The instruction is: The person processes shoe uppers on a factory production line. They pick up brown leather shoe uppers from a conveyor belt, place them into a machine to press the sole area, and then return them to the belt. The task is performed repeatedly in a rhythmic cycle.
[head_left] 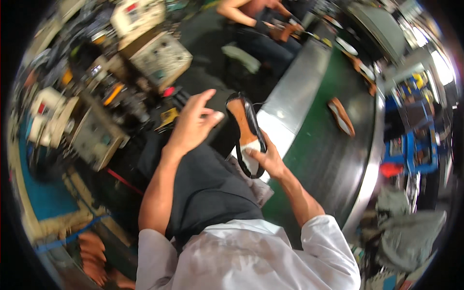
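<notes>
My right hand [268, 157] grips a black shoe [256, 121] by its wider white end, thumb pressed on the underside. The shoe is held bottom up over my lap, showing a tan-brown and white sole face inside a dark rim. To the left of it, my left hand [194, 121] is raised, apart from the shoe. Its forefinger and thumb are stretched out with a gap between them, and I see nothing in it. The other fingers are partly curled.
A green and dark conveyor belt [309, 169] with a metal edge [295, 104] runs along my right. A brown shoe [341, 117] lies on it, and more shoes lie farther up. Machines with control boxes [162, 60] stand at left. Another person [263, 36] sits ahead, working on a brown piece.
</notes>
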Demonstrator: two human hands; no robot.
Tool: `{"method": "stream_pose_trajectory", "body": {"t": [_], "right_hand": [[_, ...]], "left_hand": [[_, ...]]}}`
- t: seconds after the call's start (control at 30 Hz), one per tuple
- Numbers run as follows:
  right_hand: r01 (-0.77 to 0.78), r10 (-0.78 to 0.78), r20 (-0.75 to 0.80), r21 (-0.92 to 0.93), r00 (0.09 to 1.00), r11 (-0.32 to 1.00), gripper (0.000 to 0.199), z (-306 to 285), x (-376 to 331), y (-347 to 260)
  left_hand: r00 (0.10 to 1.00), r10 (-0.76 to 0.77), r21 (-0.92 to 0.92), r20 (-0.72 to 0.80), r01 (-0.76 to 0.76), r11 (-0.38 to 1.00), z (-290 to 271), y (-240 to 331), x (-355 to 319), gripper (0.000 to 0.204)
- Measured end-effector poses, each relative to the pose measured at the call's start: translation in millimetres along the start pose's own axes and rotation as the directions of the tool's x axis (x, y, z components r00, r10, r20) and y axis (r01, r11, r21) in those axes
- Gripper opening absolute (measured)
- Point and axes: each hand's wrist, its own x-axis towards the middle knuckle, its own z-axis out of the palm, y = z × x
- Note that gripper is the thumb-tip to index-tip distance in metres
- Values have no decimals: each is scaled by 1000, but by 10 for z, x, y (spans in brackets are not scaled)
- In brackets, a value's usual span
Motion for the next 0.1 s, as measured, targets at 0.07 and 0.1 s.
{"method": "stream_pose_trajectory", "body": {"t": [0.07, 0.1], "right_hand": [[175, -146, 194, -142, 970, 974, 99, 512, -43, -256], [234, -180, 290, -163, 940, 958, 104, 716, -5, -172]], "left_hand": [[940, 342, 322, 5, -325, 889, -334, -181, -260, 56], [957, 289, 355, 3, -271, 894, -557, -261, -485, 60]]}}
